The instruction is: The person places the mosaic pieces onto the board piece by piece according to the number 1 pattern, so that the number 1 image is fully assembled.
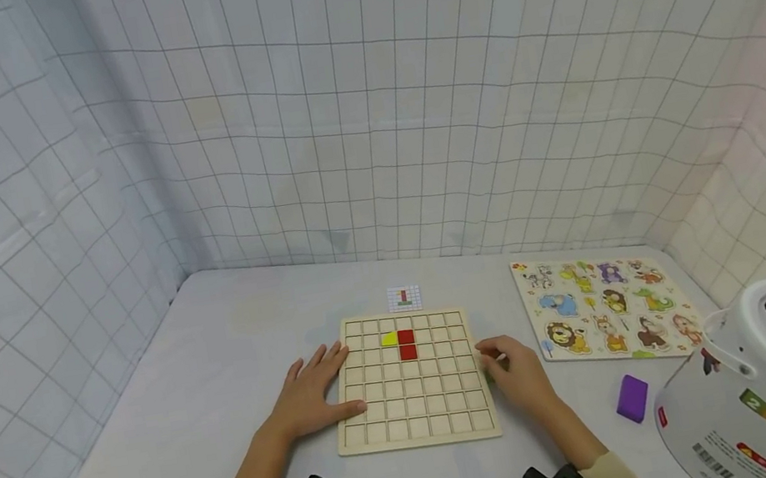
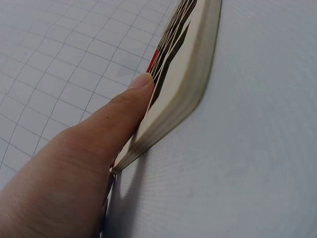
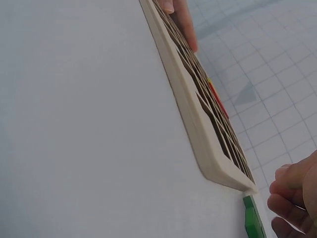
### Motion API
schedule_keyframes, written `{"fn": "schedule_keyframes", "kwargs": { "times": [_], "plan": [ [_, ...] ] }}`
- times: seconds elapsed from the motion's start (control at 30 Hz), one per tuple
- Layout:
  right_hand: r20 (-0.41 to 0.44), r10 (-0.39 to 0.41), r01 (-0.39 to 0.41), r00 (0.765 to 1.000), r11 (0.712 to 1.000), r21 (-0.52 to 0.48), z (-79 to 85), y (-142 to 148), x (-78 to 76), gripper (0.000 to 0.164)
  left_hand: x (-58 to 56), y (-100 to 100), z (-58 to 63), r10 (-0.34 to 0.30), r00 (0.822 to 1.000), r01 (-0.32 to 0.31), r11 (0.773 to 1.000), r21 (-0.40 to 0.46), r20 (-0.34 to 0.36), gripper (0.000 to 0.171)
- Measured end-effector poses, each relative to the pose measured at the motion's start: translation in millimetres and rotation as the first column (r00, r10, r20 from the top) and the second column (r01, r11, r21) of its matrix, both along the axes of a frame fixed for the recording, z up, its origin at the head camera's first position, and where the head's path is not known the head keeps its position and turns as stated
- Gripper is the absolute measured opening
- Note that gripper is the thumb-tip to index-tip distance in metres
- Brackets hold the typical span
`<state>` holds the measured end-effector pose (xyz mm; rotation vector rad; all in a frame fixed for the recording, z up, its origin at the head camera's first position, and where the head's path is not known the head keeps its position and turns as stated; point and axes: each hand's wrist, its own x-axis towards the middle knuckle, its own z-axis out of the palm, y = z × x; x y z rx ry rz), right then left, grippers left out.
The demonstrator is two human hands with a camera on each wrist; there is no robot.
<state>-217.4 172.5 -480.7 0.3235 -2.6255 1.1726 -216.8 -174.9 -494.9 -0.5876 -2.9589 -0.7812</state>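
Note:
A wooden grid board lies flat on the table. In its upper middle cells sit a yellow piece and two red squares, one below the other. My left hand rests on the board's left edge, fingers spread and thumb over the frame; the left wrist view shows this thumb along the rim. At the right edge is my right hand, its fingers loosely bent with nothing visible between them. Near those fingers, a green block lies beside the board's corner.
A small pattern card lies behind the board. To the right are an animal puzzle board, a purple block and a large white bucket. Grid-patterned cloth walls enclose the table.

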Motion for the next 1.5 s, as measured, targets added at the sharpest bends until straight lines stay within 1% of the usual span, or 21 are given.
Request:
{"fn": "schedule_keyframes", "kwargs": {
  "times": [0.1,0.33,0.57,0.67,0.8,0.97,1.13,1.3,1.5],
  "plan": [
    [0.0,-0.028,0.028,1.0,1.0,-0.008,0.6,5.5,2.1,0.017,0.0,-0.4,0.2,0.001,1.0,-0.001,1.0,0.001,0.004,0.099],
    [-0.038,-0.087,0.085,0.995,0.995,-0.057,-3.0,21.0,3.3,0.015,-0.5,0.1,0.8,-0.002,1.0,0.002,1.0,0.01,0.0,0.098],
    [-0.025,-0.16,0.159,0.987,0.987,-0.027,-3.1,30.9,5.2,0.016,0.1,-0.3,1.0,-0.006,1.0,0.006,1.0,0.016,-0.008,0.098],
    [-0.011,-0.186,0.186,0.982,0.982,-0.02,-1.1,34.0,5.9,0.016,-0.2,-0.5,0.6,-0.007,1.0,0.007,1.0,0.014,-0.007,0.099],
    [0.022,-0.218,0.217,0.976,0.976,0.017,-0.2,37.7,5.2,0.016,-0.7,-0.5,-0.4,-0.005,1.0,0.005,1.0,0.011,-0.004,0.099],
    [0.054,-0.232,0.227,0.971,0.971,0.075,-0.9,39.9,3.7,0.019,-0.9,-0.5,-1.0,-0.005,1.0,0.005,1.0,0.01,-0.002,0.099],
    [0.089,-0.236,0.226,0.968,0.968,0.113,-0.9,40.8,3.8,0.022,-0.3,-0.8,-0.7,0.001,1.0,-0.001,1.0,0.007,0.002,0.099],
    [0.098,-0.233,0.22,0.968,0.967,0.126,-0.1,40.2,4.7,0.019,0.7,-0.6,0.2,0.003,1.0,-0.003,1.0,0.006,0.0,0.099],
    [0.13,-0.263,0.245,0.956,0.96,0.136,-0.5,38.5,6.9,0.015,0.2,-0.1,0.8,-0.001,1.0,0.001,1.0,0.008,-0.004,0.099]
  ]
}}
